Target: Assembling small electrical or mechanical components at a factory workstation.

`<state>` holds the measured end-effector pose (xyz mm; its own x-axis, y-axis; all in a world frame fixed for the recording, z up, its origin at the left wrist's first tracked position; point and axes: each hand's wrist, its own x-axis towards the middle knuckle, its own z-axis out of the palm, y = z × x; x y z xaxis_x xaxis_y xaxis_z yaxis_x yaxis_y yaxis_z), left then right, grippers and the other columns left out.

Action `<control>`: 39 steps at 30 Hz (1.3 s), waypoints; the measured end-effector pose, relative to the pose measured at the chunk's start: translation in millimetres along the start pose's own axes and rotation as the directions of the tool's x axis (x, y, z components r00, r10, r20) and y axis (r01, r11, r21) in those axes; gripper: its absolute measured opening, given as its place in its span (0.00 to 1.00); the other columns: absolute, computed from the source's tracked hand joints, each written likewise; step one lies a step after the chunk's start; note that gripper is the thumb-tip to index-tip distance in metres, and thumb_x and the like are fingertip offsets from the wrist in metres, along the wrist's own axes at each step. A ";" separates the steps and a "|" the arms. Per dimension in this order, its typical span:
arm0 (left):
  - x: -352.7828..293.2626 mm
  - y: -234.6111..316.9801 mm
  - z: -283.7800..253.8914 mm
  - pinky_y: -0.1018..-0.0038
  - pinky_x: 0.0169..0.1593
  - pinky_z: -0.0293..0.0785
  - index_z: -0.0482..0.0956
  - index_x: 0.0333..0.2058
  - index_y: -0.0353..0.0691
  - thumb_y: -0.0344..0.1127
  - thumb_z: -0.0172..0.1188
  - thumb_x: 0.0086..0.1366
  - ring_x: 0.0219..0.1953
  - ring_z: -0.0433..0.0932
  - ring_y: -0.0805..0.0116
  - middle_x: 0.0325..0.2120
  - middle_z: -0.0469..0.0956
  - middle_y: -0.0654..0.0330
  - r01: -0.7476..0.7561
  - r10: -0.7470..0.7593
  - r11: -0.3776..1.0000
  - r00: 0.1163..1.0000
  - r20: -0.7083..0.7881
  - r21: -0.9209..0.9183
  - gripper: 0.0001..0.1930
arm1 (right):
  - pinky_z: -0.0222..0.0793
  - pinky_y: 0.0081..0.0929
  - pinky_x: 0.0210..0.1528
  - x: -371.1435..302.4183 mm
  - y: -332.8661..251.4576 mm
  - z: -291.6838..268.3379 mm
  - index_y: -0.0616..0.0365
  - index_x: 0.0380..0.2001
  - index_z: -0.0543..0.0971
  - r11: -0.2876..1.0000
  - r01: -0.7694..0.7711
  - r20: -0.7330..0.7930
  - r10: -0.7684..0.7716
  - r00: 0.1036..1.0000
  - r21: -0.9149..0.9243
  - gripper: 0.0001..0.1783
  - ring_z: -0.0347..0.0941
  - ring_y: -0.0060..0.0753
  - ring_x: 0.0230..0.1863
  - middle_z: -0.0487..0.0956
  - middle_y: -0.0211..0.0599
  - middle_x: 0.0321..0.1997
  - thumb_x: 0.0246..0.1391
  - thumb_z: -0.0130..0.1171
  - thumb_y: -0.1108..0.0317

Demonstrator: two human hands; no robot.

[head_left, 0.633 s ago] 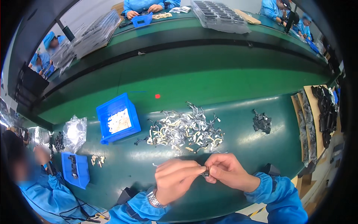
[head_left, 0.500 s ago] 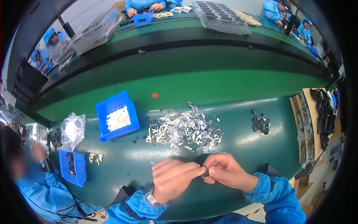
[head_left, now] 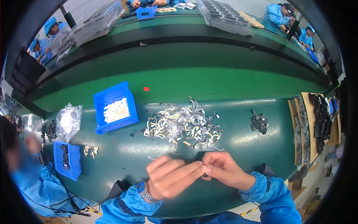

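Observation:
Over the near part of the green table my two hands meet at the fingertips. My right hand (head_left: 226,171) pinches a small black part (head_left: 205,175) between thumb and fingers; mostly covered, its exact kind does not show. My left hand (head_left: 172,178) has its thumb and forefinger pressed together right against it, and anything between them is hidden. Just beyond lies a loose pile of short cable leads (head_left: 182,125), grey, black and cream, with small white connectors. A single pale lead (head_left: 158,155) lies beside my left knuckles.
A blue bin (head_left: 116,123) of cream-white pieces stands left of the pile. Small black parts (head_left: 258,122) are heaped to the right, near cardboard sheets with black pieces (head_left: 320,119). At left, a co-worker's sleeve (head_left: 44,190) is near a smaller blue bin (head_left: 76,164).
My view has shifted slightly. My left hand has turned a little, its fingers straighter and its tips closer over the black part. The right hand keeps its pinch.

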<state>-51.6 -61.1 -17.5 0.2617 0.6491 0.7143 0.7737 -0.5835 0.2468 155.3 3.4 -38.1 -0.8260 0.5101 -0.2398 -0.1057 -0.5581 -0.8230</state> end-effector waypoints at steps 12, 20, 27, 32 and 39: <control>1.0 4.2 14.7 0.72 0.30 0.77 0.85 0.29 0.38 0.25 0.72 0.52 0.25 0.82 0.63 0.26 0.83 0.56 0.542 -0.537 0.658 0.824 0.179 -0.523 0.05 | 0.75 0.23 0.39 1.4 -20.2 0.8 0.59 0.44 0.84 0.571 0.408 0.039 -0.548 0.836 -0.712 0.11 0.79 0.28 0.36 0.82 0.37 0.39 0.57 0.65 0.74; 4.6 6.6 26.0 0.74 0.29 0.76 0.85 0.28 0.37 0.24 0.71 0.52 0.23 0.82 0.65 0.25 0.84 0.56 0.561 -0.568 0.644 0.806 0.166 -0.520 0.04 | 0.78 0.28 0.37 4.1 -17.2 -1.6 0.59 0.39 0.86 0.294 0.385 0.094 -0.677 0.730 -0.875 0.13 0.81 0.37 0.33 0.85 0.39 0.34 0.46 0.71 0.74; 3.0 12.0 20.7 0.78 0.29 0.74 0.85 0.27 0.33 0.23 0.72 0.51 0.22 0.79 0.72 0.24 0.84 0.55 0.597 -0.599 0.656 0.784 0.163 -0.462 0.05 | 0.76 0.29 0.35 7.2 -13.9 4.7 0.59 0.38 0.85 0.249 0.376 0.102 -0.701 0.706 -0.892 0.11 0.80 0.36 0.33 0.84 0.37 0.35 0.48 0.70 0.75; 4.2 15.4 8.5 0.76 0.32 0.75 0.85 0.28 0.35 0.29 0.77 0.47 0.27 0.80 0.69 0.27 0.84 0.58 0.572 -0.537 0.752 0.820 0.200 -0.328 0.10 | 0.76 0.29 0.36 -21.4 -38.1 -1.9 0.59 0.35 0.84 0.194 0.222 0.010 -0.731 0.682 -0.956 0.07 0.80 0.34 0.32 0.84 0.37 0.34 0.50 0.69 0.73; 57.4 87.9 -43.0 0.74 0.43 0.71 0.75 0.55 0.48 0.37 0.57 0.58 0.46 0.73 0.69 0.43 0.74 0.64 -0.121 0.286 0.792 0.939 0.189 -0.598 0.24 | 0.71 0.23 0.48 -92.9 -84.0 -174.9 0.64 0.36 0.83 0.194 -0.106 -0.221 -0.867 0.446 -0.975 0.07 0.76 0.23 0.42 0.83 0.35 0.39 0.58 0.63 0.70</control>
<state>6.6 -96.1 73.4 0.5761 0.5349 0.6181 0.2359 -0.8328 0.5008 337.7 117.4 -36.7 -0.1545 0.8563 0.4928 0.6073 0.4758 -0.6363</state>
